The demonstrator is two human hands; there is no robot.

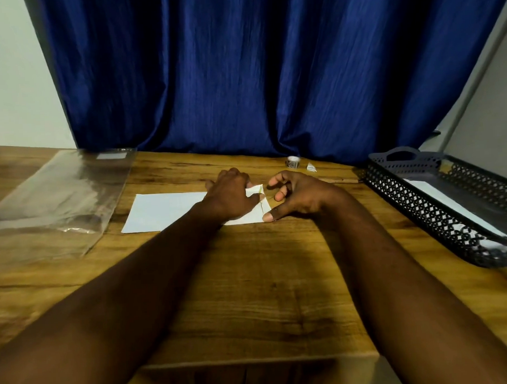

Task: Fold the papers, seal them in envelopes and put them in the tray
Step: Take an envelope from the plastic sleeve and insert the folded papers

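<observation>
Left arm: my forearm runs in from the lower left, slanting up across the tabletop [250, 279] to the middle.
Left hand [229, 194]: it sits knuckles up over the right end of the envelope [166, 211].
Left fingers: they are curled down and clamped on the flap at that end; a creased bit of white shows just past them. I cannot see the fingertips themselves.
Right arm: my forearm comes in from the lower right and bends inward at the wrist.
Right hand [299, 195]: it is just right of the envelope, palm turned toward my left hand.
Right fingers [278, 195]: they are spread apart and loosely bent, holding nothing, raised off the wood.
Right thumb [269, 217]: it is stretched out, its tip pressing the near right corner of the envelope.
Envelope: one, white, lying flat in the middle of the tabletop, long side toward me, its left half uncovered.
Tray [439, 221]: one, black with pierced walls, at the right edge, well apart from the envelope.
Sheet [438, 198]: one white piece lies in the tray; I cannot tell whether it is an envelope.
Plastic sleeve [58, 197]: one, clear, flat at the far left.
Tape roll [292, 162]: one, small, at the back by the curtain [241, 76].
Scrap [311, 167]: one white bit just right of the roll.
</observation>
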